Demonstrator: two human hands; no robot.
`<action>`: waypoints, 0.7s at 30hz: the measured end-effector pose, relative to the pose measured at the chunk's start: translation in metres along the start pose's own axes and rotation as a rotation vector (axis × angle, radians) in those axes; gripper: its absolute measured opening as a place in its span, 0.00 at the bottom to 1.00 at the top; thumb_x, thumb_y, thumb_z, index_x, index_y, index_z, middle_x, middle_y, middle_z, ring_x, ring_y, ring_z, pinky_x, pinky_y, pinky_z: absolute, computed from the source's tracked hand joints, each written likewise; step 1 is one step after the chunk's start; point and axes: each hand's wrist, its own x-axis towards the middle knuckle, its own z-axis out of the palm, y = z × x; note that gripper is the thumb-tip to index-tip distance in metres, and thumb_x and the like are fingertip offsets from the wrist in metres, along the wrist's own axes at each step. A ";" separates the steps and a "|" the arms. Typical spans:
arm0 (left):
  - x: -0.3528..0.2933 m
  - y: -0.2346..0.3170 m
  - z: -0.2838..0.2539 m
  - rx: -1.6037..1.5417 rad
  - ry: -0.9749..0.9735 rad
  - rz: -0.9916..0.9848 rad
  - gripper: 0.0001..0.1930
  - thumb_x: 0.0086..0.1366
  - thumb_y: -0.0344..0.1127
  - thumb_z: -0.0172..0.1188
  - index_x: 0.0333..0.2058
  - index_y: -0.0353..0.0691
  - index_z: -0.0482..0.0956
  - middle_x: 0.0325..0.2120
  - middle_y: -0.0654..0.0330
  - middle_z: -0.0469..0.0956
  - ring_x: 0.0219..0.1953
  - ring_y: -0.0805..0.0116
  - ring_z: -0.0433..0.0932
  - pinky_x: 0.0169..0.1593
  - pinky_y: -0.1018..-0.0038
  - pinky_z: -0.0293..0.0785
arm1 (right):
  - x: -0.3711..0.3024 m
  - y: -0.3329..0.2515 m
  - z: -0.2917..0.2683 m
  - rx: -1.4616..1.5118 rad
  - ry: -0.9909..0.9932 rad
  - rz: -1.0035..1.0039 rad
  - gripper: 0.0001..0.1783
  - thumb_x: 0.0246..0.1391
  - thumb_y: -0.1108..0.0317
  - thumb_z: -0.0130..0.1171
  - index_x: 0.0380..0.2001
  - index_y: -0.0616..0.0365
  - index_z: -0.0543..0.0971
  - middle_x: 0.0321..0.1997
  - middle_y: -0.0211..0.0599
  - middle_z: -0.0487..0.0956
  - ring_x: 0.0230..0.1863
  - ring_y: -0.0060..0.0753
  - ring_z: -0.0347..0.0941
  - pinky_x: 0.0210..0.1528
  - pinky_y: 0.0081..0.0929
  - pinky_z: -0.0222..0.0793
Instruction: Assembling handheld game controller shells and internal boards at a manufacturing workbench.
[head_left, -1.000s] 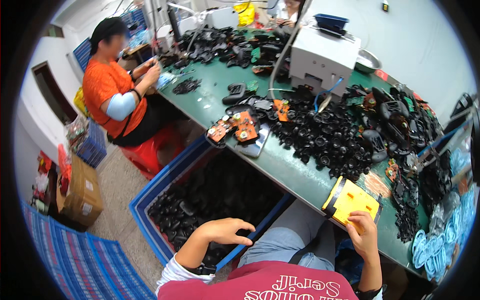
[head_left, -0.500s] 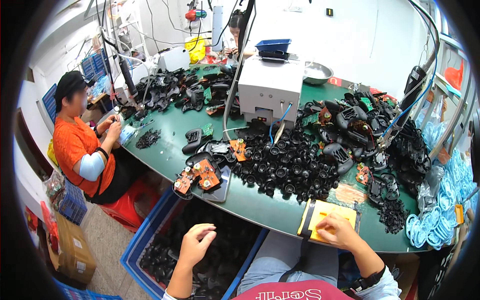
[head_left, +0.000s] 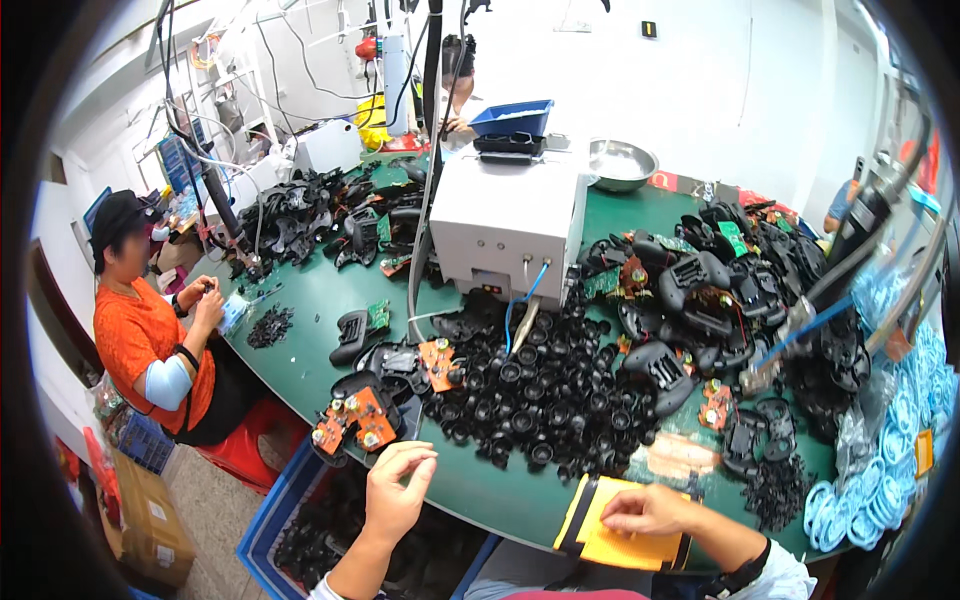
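The left hand (head_left: 398, 490) is raised with curled fingers at the near edge of the green table (head_left: 480, 480), just below the orange circuit boards (head_left: 352, 418). The right hand (head_left: 645, 510) rests flat on a yellow pad (head_left: 610, 535), right of the left hand. Behind both lies a pile of black plastic parts (head_left: 545, 395).

Yellow flat pack (head_left: 622, 525) with a black band on its left end, lying at the near edge of the green counter (head_left: 480, 490); right hand (head_left: 648, 508) rests on top of it. Brown cardboard box (head_left: 140, 520) on the floor at far left, white label (head_left: 158, 512) on its side. Clear plastic bags of blue coiled rings (head_left: 905, 440) stacked at the counter's right end. Small orange tag (head_left: 924, 452) among those bags. Red sign strip (head_left: 662, 181) with pale marks at the counter's far edge, beside the metal bowl (head_left: 620, 162). Small dark wall plate (head_left: 650, 29) with a yellow mark, high on the white wall.
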 end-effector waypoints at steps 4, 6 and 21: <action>0.060 0.035 0.045 0.178 -0.095 0.154 0.05 0.58 0.23 0.61 0.34 0.33 0.82 0.39 0.54 0.80 0.41 0.64 0.79 0.46 0.71 0.75 | 0.001 -0.001 -0.007 -0.059 -0.098 -0.029 0.14 0.57 0.59 0.62 0.41 0.57 0.81 0.30 0.28 0.83 0.28 0.16 0.78 0.34 0.17 0.74; 0.091 0.052 0.074 0.145 -0.137 0.185 0.05 0.58 0.25 0.63 0.34 0.35 0.82 0.37 0.53 0.81 0.42 0.60 0.79 0.48 0.69 0.74 | 0.000 0.015 -0.006 -0.050 -0.070 0.023 0.15 0.55 0.56 0.65 0.41 0.55 0.82 0.29 0.25 0.83 0.28 0.14 0.78 0.34 0.15 0.73; 0.094 0.117 0.124 -0.062 -0.121 -0.095 0.06 0.58 0.26 0.63 0.36 0.36 0.82 0.40 0.54 0.79 0.41 0.61 0.80 0.45 0.71 0.76 | 0.019 -0.020 -0.008 0.262 -0.202 0.346 0.13 0.63 0.62 0.56 0.38 0.63 0.78 0.33 0.31 0.82 0.30 0.20 0.79 0.34 0.17 0.75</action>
